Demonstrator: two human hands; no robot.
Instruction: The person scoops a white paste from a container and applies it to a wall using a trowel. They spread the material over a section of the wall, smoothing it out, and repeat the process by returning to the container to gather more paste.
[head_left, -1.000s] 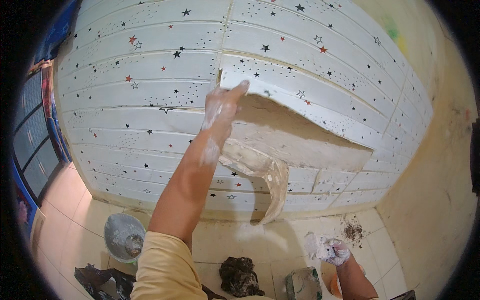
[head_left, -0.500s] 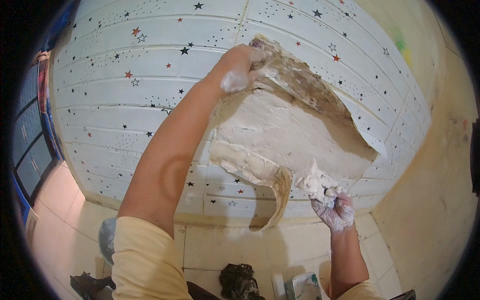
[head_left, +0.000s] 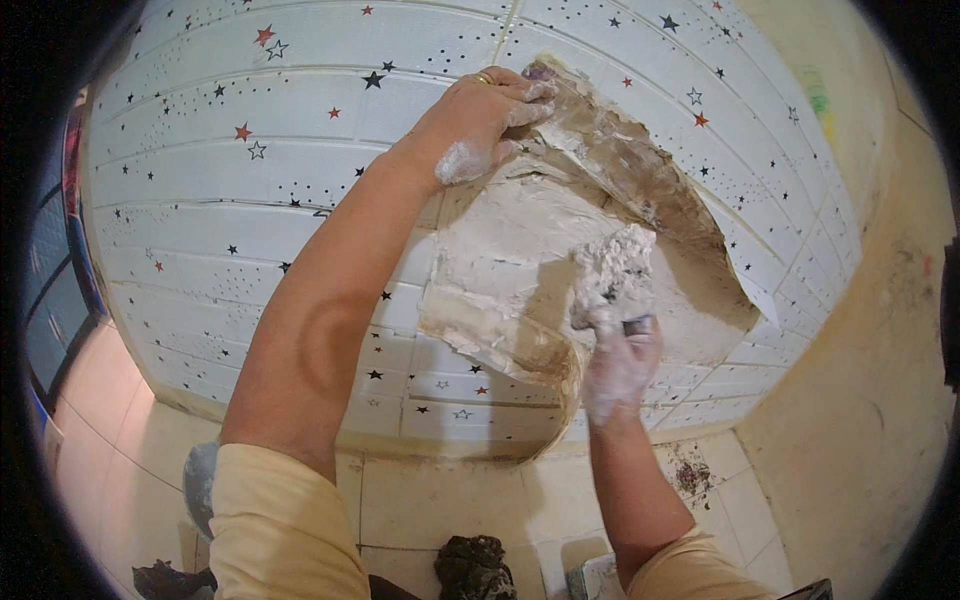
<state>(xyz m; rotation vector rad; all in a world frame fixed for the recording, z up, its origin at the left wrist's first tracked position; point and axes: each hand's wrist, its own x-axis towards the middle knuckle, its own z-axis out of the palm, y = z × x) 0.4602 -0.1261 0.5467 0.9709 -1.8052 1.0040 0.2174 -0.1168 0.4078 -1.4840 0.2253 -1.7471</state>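
Note:
My left hand [head_left: 490, 115] grips the upper edge of a peeled-back wall panel flap [head_left: 640, 170], pulling it away from the white star-patterned wall covering [head_left: 260, 190]. Bare plaster [head_left: 510, 260] shows underneath. My right hand [head_left: 620, 365], dusted white, is raised in front of the bare patch and holds a tool topped with a lump of grey-white plaster [head_left: 612, 275]. A loose strip of torn backing [head_left: 500, 340] hangs down from the lower left of the patch.
The beige plastered side wall [head_left: 860, 330] rises at the right. Below lie pale floor tiles [head_left: 430, 500], a dark clump of debris [head_left: 475, 565], a grey container [head_left: 200, 485] at lower left and a pale box [head_left: 595, 578]. A blue-framed opening [head_left: 55, 300] is at far left.
My left hand has lifted the flap higher and wider, baring more plaster. My right hand rose from near the floor to the bare patch with a lump of plaster.

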